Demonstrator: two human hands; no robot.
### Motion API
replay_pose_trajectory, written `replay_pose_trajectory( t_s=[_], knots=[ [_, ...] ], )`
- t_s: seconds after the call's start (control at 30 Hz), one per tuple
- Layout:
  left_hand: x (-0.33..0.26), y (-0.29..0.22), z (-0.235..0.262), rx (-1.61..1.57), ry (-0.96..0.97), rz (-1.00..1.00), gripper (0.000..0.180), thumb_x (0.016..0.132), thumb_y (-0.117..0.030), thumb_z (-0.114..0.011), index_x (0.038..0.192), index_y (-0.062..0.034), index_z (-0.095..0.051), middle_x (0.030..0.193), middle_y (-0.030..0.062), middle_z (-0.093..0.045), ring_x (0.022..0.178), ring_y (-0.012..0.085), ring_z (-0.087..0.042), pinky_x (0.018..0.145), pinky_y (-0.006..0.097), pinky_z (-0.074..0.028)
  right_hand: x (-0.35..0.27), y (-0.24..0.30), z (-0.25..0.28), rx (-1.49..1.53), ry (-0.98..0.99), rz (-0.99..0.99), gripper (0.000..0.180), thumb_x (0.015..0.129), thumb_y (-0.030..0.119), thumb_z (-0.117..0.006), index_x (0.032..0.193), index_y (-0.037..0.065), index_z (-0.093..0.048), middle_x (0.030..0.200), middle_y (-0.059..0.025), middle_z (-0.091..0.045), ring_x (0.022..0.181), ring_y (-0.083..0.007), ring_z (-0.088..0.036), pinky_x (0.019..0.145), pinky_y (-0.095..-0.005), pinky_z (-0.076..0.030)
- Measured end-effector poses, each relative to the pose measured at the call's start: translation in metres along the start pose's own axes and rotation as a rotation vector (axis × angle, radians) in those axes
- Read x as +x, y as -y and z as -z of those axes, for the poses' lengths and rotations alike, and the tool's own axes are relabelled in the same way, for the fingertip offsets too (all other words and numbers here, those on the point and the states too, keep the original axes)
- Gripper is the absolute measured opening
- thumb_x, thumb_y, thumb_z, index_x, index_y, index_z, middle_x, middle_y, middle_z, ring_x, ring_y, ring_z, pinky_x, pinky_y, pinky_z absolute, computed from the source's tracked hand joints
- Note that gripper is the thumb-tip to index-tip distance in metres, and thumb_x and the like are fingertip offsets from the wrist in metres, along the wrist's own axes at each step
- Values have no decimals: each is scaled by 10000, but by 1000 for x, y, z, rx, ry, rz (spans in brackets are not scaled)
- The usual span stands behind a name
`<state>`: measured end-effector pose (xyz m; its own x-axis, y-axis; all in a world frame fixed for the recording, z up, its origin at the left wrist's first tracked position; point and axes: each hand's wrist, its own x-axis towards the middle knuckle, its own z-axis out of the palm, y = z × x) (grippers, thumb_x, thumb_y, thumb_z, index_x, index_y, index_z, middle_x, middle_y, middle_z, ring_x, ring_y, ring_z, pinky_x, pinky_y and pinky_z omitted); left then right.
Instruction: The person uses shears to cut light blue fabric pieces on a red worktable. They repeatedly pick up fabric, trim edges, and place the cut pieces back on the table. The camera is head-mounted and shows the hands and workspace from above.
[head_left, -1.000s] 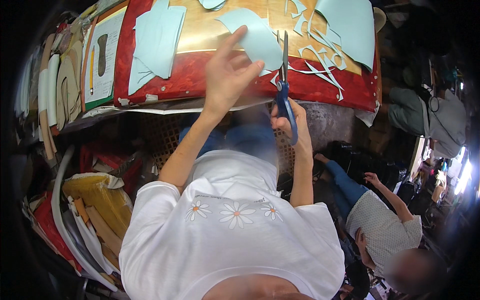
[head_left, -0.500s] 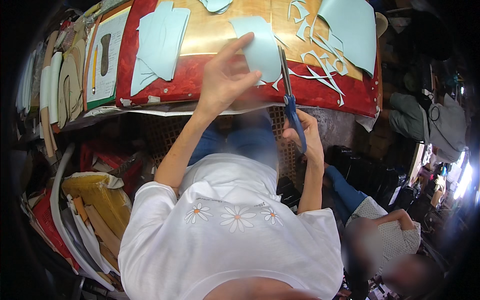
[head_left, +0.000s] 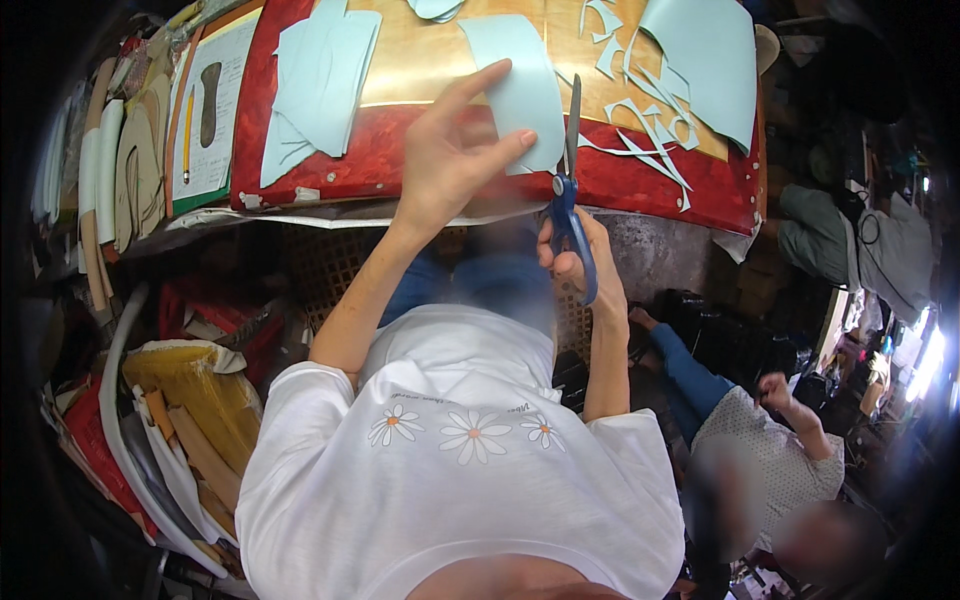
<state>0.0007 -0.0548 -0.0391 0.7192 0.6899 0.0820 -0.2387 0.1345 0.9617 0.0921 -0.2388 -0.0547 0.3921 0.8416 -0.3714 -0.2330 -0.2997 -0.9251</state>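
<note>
Scissors [head_left: 565, 186] have shifted left since the last frame, tips now pointing ahead and slightly right instead of left; right grip [head_left: 590, 252] went with them. Right grip: wrapped around the blue handles. Left grip [head_left: 446, 152]: thumb and index spread well apart, both tips over the pale blue piece [head_left: 525, 95]; cannot tell whether it pinches the piece or only steadies it. Piece sits ahead and to the right of left grip, its right edge beside the blades; contact unclear. On the red-and-tan worktop [head_left: 380, 172]: stack [head_left: 325, 85] left of left grip; scraps [head_left: 607, 62] ahead and right of right grip, sheet [head_left: 708, 70] beyond them.
</note>
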Motion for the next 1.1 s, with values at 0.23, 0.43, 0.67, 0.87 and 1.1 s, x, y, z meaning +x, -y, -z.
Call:
replay_pose_trajectory(
  t_s=[0.23, 0.43, 0.67, 0.87, 1.1],
  knots=[
    [-2, 0, 3, 53, 35, -18, 634, 771, 53, -681, 1339, -12, -405, 1182, 174, -564, 925, 229, -650, 804, 312, -567, -2, 2, 3, -68, -3, -31, 748, 510, 643, -793, 869, 37, -541, 737, 8, -512, 667, -81, -495, 595, -218, -394],
    [-2, 0, 3, 31, 59, -6, 641, 765, 69, -677, 1339, -18, -406, 1214, 175, -545, 927, 230, -649, 793, 304, -574, -5, -1, 2, -68, -32, 13, 684, 558, 605, -787, 851, 35, -549, 709, 21, -502, 630, -76, -478, 563, -211, -386],
    [-5, -1, 3, -5, 61, -18, 603, 780, 66, -664, 1328, -11, -424, 1171, 168, -575, 939, 213, -643, 806, 296, -564, -11, 9, 0, 41, -49, -50, 444, 638, 357, -838, 820, 61, -562, 668, 37, -511, 569, -44, -462, 507, -182, -364],
    [10, 1, 18, 293, 41, -10, 484, 820, -71, -673, 1270, -22, -505, 1211, 99, -570, 1003, 174, -610, 815, 257, -513, -13, 7, -5, 78, -72, -48, 381, 663, 285, -837, 779, 63, -550, 645, 31, -521, 543, -45, -465, 490, -186, -367],
    [14, -4, 20, 191, 119, -5, 592, 779, -124, -723, 1317, -88, -480, 1080, 111, -648, 849, 149, -664, 769, 262, -515, -8, -1, -7, 45, -69, -4, 508, 617, 424, -838, 819, 47, -563, 659, 24, -518, 582, -68, -494, 519, -206, -392]
  ],
)
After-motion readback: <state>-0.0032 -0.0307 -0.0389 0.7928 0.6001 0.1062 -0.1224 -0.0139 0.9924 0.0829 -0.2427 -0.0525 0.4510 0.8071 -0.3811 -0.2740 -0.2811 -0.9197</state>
